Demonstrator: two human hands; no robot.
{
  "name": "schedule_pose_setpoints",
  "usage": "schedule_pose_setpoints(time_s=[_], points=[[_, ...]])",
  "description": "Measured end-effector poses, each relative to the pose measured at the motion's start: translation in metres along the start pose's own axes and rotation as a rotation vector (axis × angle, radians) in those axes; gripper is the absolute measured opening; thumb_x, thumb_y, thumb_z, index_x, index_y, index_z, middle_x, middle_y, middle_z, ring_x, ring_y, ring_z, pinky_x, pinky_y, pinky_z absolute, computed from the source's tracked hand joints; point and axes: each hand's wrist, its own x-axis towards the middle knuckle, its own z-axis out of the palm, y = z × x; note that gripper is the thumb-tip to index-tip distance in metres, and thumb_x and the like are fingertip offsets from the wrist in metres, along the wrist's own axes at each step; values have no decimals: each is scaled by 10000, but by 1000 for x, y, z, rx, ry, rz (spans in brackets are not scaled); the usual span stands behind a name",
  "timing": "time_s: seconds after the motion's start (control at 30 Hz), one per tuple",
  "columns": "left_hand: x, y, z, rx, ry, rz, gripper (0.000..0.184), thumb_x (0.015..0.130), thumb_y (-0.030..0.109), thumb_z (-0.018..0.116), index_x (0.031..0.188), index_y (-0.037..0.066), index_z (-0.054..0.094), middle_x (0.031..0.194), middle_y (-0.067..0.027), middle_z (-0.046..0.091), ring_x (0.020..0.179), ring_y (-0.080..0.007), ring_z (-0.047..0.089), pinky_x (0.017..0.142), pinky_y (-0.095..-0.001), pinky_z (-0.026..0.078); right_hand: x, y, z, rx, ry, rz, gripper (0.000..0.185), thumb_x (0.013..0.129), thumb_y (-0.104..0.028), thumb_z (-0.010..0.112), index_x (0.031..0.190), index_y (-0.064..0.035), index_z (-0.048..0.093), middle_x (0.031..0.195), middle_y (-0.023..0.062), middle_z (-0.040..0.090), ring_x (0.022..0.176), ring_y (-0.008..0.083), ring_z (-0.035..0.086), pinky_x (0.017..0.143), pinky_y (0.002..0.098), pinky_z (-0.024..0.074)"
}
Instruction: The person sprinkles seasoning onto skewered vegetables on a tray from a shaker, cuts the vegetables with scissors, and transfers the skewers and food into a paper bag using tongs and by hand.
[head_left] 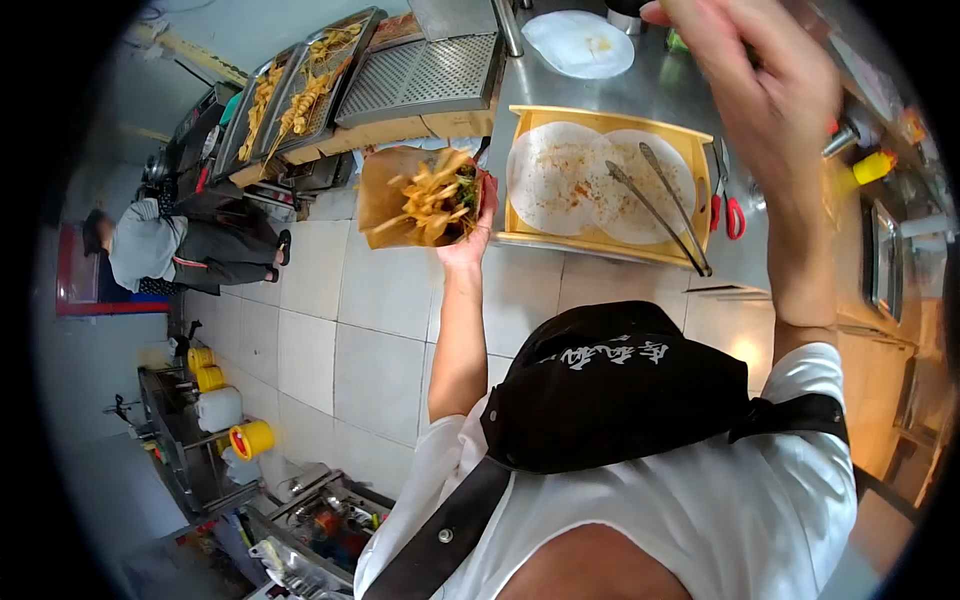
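Note:
My left hand [478, 232] is closed around a brown paper bag [385, 185] held out over the floor. Fried sticks that look like French fries [432, 195] fill its mouth, with dark green bits along the right side. At the top right, my right hand [770, 95] is raised above the steel counter; the frame edge cuts off part of its fingers, so its grip is unclear. Between the hands, a wooden tray [610, 248] bears round white papers [560, 180] strewn with reddish crumbs. Metal tongs [655, 205] lie across the tray's right part.
Red-handled scissors [735, 218] lie right of the tray. A round white sheet [580, 45] is behind it. Perforated metal rack [420, 80] and trays of fried skewers [305, 100] stand at the back left. A person [165, 245] stands at far left. Yellow buckets [252, 440] line the lower left.

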Motion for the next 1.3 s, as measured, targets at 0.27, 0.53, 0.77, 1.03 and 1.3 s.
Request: schedule_pose_setpoints(time_s=[0.27,0.53,0.77,1.03,1.3], points=[[12,-38,22,98,133,-182,654,890,496,486,1351,38,413,1348,-245,406,1211,-461,406,1020,-565,413,-15,47,151,383,-144,-12,647,757,-265,748,1334,-124,492,1241,165,577,1087,302,590,927,374,460],[10,-63,29,295,165,-290,737,868,586,488,1374,61,382,1363,-215,395,1274,-463,344,1051,-580,368,-9,45,165,140,-26,83,325,856,-377,629,925,-66,692,758,128,656,642,281,632,579,368,480],[-5,-36,74,1299,56,335,775,918,625,412,1470,107,246,1509,-110,260,1311,-296,370,1081,-518,265,-3,65,143,628,120,313,362,931,-335,605,901,17,686,699,9,648,660,28,527,574,254,461],[17,-49,118,1733,-274,519,186,939,158,602,1010,-6,656,875,-30,659,729,-91,575,689,-243,486,-21,58,120,725,64,434,356,933,-332,605,925,13,694,772,-25,670,716,30,559,636,232,466],[11,-123,121,1794,-521,472,137,951,125,572,969,-7,604,816,-23,613,748,-97,580,708,-247,493,-69,48,68,360,227,529,291,893,-311,657,938,-28,704,730,17,682,687,30,566,620,256,487]])
